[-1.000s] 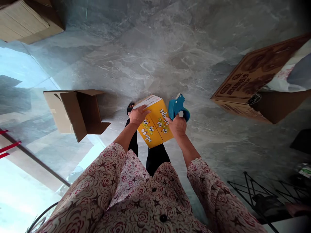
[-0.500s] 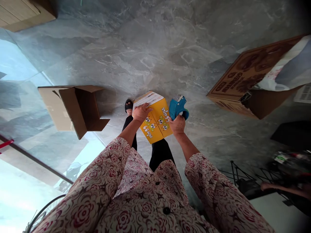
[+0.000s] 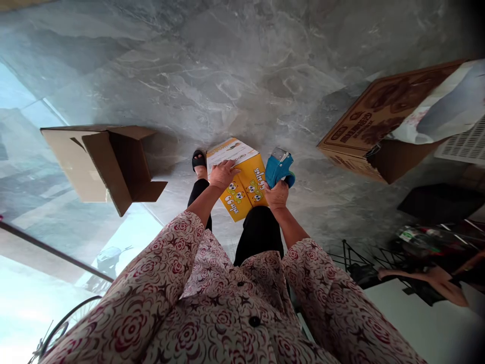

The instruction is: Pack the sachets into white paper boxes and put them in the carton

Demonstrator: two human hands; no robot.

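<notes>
Left hand [image 3: 223, 174] on yellow box [image 3: 244, 183], lettering [image 3: 259, 175] unclear; right hand [image 3: 278, 194] grips dispenser [image 3: 277, 168]

- Two bare hands: one left hand [image 3: 223, 175], one right hand [image 3: 278, 195]
- One yellow printed carton [image 3: 247, 174]
- One blue tape dispenser [image 3: 277, 171]
- Two brown cardboard boxes: one plain box [image 3: 70, 159] at the left, one printed box [image 3: 344, 135] at the right
- One white plastic bag [image 3: 419, 124]
- One white perforated crate [image 3: 463, 144], partly in view
- One black sandal [image 3: 198, 158]
- Two floral sleeves [image 3: 155, 273]
- Two dark shirt buttons [image 3: 254, 321]
- Bottles [image 3: 411, 236] at the far right, too blurred to count
</notes>
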